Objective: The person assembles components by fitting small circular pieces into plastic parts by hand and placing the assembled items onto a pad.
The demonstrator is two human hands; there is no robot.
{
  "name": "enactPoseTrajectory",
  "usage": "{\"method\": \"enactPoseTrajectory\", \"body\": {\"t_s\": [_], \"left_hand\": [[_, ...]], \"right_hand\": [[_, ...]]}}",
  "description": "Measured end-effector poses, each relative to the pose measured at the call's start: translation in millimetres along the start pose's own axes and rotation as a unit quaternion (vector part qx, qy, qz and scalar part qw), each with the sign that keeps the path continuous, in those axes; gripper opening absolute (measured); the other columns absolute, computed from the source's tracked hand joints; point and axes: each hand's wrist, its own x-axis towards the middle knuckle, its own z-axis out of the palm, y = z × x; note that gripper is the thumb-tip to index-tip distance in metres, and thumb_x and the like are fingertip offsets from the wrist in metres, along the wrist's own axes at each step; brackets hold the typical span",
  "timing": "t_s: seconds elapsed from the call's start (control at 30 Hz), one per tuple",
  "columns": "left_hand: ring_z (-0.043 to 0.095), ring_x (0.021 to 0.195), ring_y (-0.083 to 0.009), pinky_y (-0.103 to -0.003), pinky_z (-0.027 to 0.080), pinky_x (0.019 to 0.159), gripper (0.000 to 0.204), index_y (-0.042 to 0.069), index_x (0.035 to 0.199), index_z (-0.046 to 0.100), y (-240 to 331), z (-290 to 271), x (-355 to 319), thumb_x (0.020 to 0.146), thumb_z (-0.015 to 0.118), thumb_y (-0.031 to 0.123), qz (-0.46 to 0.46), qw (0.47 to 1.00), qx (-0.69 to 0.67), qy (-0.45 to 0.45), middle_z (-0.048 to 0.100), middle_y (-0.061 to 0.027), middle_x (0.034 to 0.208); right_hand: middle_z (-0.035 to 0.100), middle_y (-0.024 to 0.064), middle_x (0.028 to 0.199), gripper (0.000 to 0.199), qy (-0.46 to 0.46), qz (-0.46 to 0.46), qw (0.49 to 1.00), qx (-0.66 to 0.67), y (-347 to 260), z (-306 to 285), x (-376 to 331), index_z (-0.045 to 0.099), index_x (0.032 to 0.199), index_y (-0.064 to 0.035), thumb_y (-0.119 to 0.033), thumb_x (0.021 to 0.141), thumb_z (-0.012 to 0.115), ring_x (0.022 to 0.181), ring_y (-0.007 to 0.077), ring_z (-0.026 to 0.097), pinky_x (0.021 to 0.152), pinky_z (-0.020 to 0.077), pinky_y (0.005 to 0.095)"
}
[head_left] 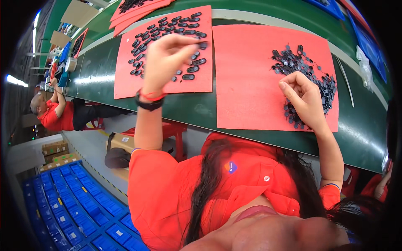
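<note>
My left hand [171, 58] is raised over the left pink mat [121, 85], slightly blurred. Its thumb and fingertips pinch what looks like a small dark part [203, 45]. Under and around it, several black oval parts [188, 77] lie spread in rough rows, some with round grey pieces. My right hand [305, 98] rests at the pile of small dark round discs [328, 88] on the right pink mat [243, 83]. Its fingers are curled with the thumb against them; whatever they hold is hidden. One black oval part [300, 49] lies at the pile's far edge.
Both mats lie on a dark green bench [184, 108]. Right of them are a thin white strip [346, 81], a clear plastic bag [364, 67] and a blue tray [368, 46]. More pink mats [138, 14] are stacked at far left. Blue bins [71, 201] stand behind; a co-worker [58, 111] sits left.
</note>
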Motion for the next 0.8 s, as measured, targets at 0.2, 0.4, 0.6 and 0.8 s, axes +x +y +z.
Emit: {"method": "enactPoseTrajectory", "body": {"t_s": [0.2, 0.4, 0.6, 0.8], "left_hand": [[0.053, 0.06, -0.0025, -0.015, 0.04, 0.052, 0.013, 0.0, 0.091, 0.067, -33, -46, -36, 0.078, 0.065, 0.003, -0.076, 0.995, 0.038, 0.059, 0.064, -0.0007, 0.073], [0.052, 0.061, -0.0038, -0.018, 0.043, 0.057, 0.017, 0.003, 0.095, 0.068, -45, -31, -30, 0.078, 0.066, 0.004, -0.028, 0.982, 0.173, 0.077, 0.06, -0.0008, 0.075], [0.056, 0.062, -0.0078, -0.021, 0.045, 0.058, 0.023, 0.004, 0.098, 0.066, -15, 3, 4, 0.076, 0.067, 0.007, 0.085, 0.974, 0.201, 0.058, 0.061, -0.004, 0.077], [0.06, 0.065, -0.0185, -0.029, 0.048, 0.064, 0.022, 0.004, 0.096, 0.062, 2, 96, 40, 0.075, 0.065, 0.009, 0.271, 0.922, 0.252, -0.113, 0.058, -0.0076, 0.077]], "right_hand": [[0.046, -0.0065, 0.064, 0.01, -0.005, -0.02, 0.999, -0.032, -3, 2, 2, 0.056, 0.082, -0.0012, -0.01, 0.085, 0.059, 0.053, -0.0007, 0.033, 0.048, 0.0263, 0.0167], [0.048, -0.0052, 0.063, 0.01, 0.039, -0.039, 0.997, -0.056, 2, -5, 2, 0.057, 0.082, -0.0004, -0.009, 0.084, 0.06, 0.052, 0.0, 0.034, 0.047, 0.0269, 0.0178], [0.054, 0.0028, 0.07, 0.009, 0.14, -0.192, 0.949, -0.208, 15, -9, 15, 0.061, 0.086, -0.0033, -0.009, 0.079, 0.064, 0.05, 0.0104, 0.041, 0.047, 0.0339, 0.0239], [0.054, 0.0039, 0.08, 0.011, 0.147, -0.214, 0.924, -0.28, 17, -6, 18, 0.065, 0.09, -0.0101, -0.012, 0.078, 0.064, 0.062, 0.0191, 0.055, 0.055, 0.0445, 0.0294]]}}
